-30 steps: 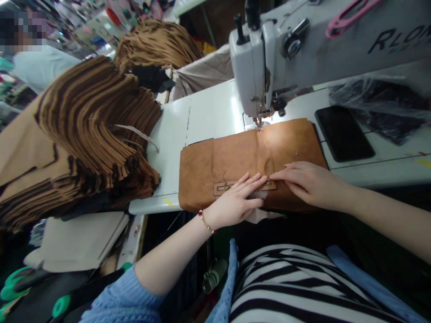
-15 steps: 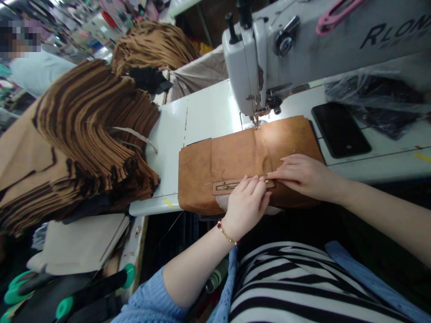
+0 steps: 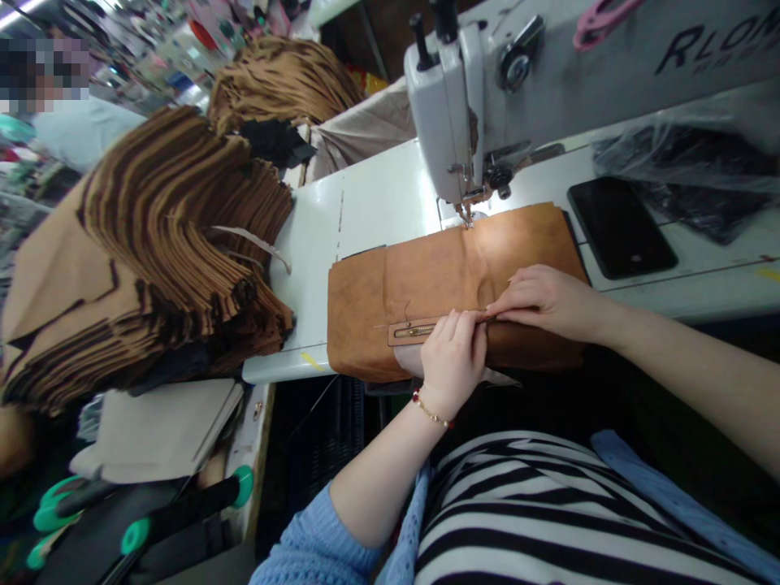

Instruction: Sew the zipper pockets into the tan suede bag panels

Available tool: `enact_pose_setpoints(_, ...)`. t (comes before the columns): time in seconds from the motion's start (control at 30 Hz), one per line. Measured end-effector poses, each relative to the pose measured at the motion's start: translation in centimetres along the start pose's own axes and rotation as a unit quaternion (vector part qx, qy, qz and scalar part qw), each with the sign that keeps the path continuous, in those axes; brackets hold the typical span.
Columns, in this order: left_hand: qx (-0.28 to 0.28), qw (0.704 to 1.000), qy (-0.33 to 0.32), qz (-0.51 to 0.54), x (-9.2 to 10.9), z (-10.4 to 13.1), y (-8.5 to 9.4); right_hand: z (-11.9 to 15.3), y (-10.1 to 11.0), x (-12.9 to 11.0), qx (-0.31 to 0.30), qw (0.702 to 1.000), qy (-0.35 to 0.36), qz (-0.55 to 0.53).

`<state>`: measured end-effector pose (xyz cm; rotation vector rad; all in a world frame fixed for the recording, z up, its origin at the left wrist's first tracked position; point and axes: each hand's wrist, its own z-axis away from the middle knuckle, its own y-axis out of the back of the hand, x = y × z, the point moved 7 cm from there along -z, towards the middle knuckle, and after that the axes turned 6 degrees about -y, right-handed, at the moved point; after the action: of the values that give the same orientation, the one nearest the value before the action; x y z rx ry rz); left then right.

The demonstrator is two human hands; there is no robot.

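Note:
A brown leather piece (image 3: 426,264) lies across the sewing table's front edge, its upper edge by the needle of the sewing machine (image 3: 442,122). Near its lower edge is a zipper (image 3: 413,331) in a narrow frame, with pale lining below. My left hand (image 3: 452,353) is closed on the zipper strip, fingers bent over its right part. Just to the right, my right hand (image 3: 542,301) pinches the strip's right end between thumb and fingers. Both hands' fingertips nearly touch.
Tall stacks of brown pieces (image 3: 164,219) stand at the left. A black phone (image 3: 621,227) and a plastic bag (image 3: 695,175) lie at the right. Grey-beige sheets (image 3: 162,431) and green-ended rollers (image 3: 183,508) are at lower left. Another person's pale sleeve (image 3: 85,130) shows behind the stacks.
My right fingers have closed from lying nearly flat into a pinch, and the strip's right end is bunched up. My left fingers have drawn in slightly. The view has shifted a little.

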<state>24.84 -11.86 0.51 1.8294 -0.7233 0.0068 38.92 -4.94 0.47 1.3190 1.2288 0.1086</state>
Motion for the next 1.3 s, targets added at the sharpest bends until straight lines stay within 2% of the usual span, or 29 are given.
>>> enact_pose_setpoints(0.37,-0.001,1.0,-0.011,-0.009,0.2,-0.1,0.0,0.2,-0.5,-0.8,0.011,0.997,0.01,0.079)
enact_pose_setpoints(0.73,-0.006,0.997,-0.06,-0.037,0.6,0.4,-0.2,0.8,-0.6,-1.5,0.029,0.989,0.068,0.125)
enact_pose_setpoints(0.97,-0.013,0.993,-0.115,-0.037,0.9,1.1,-0.3,2.3,-0.3,-1.6,0.013,0.992,0.074,0.102)
enact_pose_setpoints(1.2,-0.074,0.984,-0.16,0.0,0.4,3.0,0.0,3.5,-0.7,-1.4,0.001,0.992,0.067,0.105)
enact_pose_setpoints(1.3,-0.081,0.981,-0.174,0.0,0.5,3.4,0.0,3.8,-1.0,-1.7,-0.022,0.989,0.071,0.125)
